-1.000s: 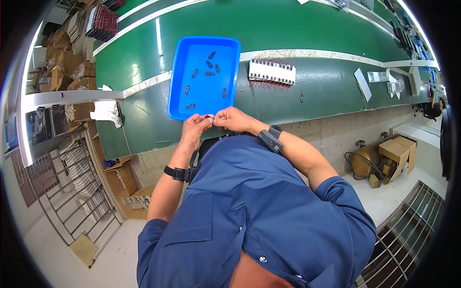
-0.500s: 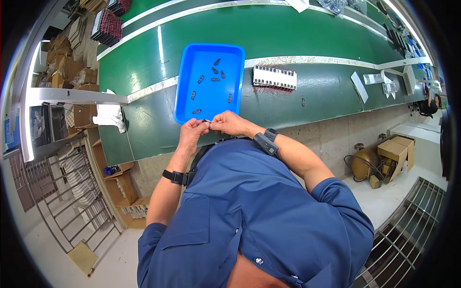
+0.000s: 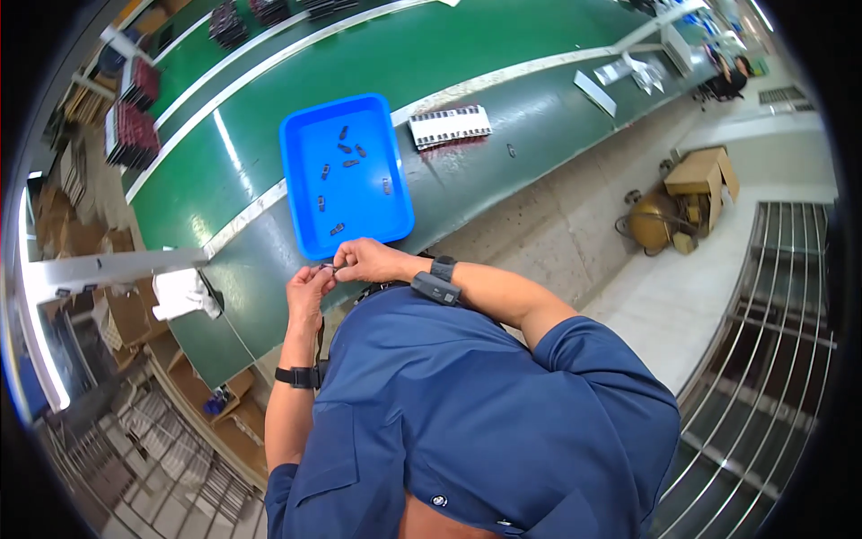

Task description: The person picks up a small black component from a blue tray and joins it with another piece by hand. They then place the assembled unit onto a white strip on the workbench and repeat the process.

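Observation:
My left hand (image 3: 308, 293) and my right hand (image 3: 370, 261) meet just off the near edge of a blue plastic tray (image 3: 401, 235). Fingertips of both pinch a small dark part (image 3: 329, 266); its exact kind is too small to make out. Several small black parts lie scattered on the tray floor, among them one near the front (image 3: 337, 229) and one at the left (image 3: 321, 203). They look alike, narrow and oblong.
Beneath the tray runs a green workbench (image 3: 467, 193). Right of it sits a white slotted strip (image 3: 451, 127), with a single small black part (image 3: 511, 150) beyond. A white cloth (image 3: 184, 293) lies at the left near a metal post. A brass-coloured tank (image 3: 651, 223) stands on the floor.
The view has turned and shifted, so tray and bench appear tilted and farther left. Both hands still pinch the small dark part close to the tray's near edge.

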### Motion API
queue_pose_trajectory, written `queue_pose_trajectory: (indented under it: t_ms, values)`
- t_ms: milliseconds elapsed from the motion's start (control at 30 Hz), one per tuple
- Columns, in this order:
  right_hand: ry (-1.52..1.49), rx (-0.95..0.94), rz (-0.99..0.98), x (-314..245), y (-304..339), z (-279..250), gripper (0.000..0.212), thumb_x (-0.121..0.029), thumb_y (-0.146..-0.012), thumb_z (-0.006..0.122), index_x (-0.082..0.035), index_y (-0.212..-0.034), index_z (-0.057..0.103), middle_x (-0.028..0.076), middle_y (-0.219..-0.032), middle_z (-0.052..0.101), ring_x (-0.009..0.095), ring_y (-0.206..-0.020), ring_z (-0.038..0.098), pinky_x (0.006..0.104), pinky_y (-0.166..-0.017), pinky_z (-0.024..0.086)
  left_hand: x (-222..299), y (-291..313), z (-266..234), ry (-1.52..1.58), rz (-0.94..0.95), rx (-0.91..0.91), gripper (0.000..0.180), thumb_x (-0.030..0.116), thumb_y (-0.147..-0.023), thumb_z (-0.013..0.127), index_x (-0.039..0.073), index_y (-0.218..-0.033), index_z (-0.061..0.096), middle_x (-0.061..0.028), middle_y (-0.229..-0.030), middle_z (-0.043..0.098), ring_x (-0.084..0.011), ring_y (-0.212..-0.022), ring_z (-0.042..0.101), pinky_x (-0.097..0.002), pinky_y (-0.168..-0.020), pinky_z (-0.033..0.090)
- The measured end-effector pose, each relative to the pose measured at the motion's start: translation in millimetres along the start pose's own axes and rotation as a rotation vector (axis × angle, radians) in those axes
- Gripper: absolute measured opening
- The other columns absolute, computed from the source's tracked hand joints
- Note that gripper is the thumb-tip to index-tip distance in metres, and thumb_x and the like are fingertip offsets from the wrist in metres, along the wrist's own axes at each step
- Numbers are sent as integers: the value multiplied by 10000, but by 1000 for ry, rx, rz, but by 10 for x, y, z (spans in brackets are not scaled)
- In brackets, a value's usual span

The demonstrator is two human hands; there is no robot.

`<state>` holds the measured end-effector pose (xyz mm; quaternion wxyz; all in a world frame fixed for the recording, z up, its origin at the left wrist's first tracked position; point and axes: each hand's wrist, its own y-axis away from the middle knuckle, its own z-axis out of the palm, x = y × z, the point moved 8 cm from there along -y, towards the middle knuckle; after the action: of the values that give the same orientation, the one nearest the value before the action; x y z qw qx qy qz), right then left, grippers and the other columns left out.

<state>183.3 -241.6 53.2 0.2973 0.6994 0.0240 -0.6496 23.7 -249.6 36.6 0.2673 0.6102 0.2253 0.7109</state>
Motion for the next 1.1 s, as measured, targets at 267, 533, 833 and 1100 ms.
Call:
queue_pose_trajectory:
  t_ms: [267,533,833,1100]
  values:
    - [48,177,-83,-343,181,-210,293,-175,-796,713,-3,-1015,621,78,-745,657,148,-657,611,318,-587,476,233,-67,283,-11,-11,-68,95,41,-848,723,55,-848,629,-31,-781,676,-98,-631,608,-229,-602,488]
    - [136,233,-236,-507,-66,-107,290,-175,-809,709,1,-1024,626,111,-803,685,197,-722,661,339,-635,519,486,-177,158,13,72,-44,157,9,-810,741,71,-813,596,-28,-757,656,-104,-639,593,-235,-603,475]
    - [235,222,-217,-770,-14,-159,255,-168,-841,713,-1,-1025,655,70,-781,675,134,-691,632,299,-634,513,654,67,191,113,127,13,144,2,-824,727,64,-830,598,-37,-812,663,-109,-644,600,-238,-607,491]
    - [273,170,-275,-763,-10,-442,238,-152,-845,697,10,-1012,648,126,-777,686,204,-681,658,332,-614,512,678,-27,475,144,149,23,144,16,-829,717,55,-851,580,-31,-842,642,-110,-678,620,-226,-613,510]
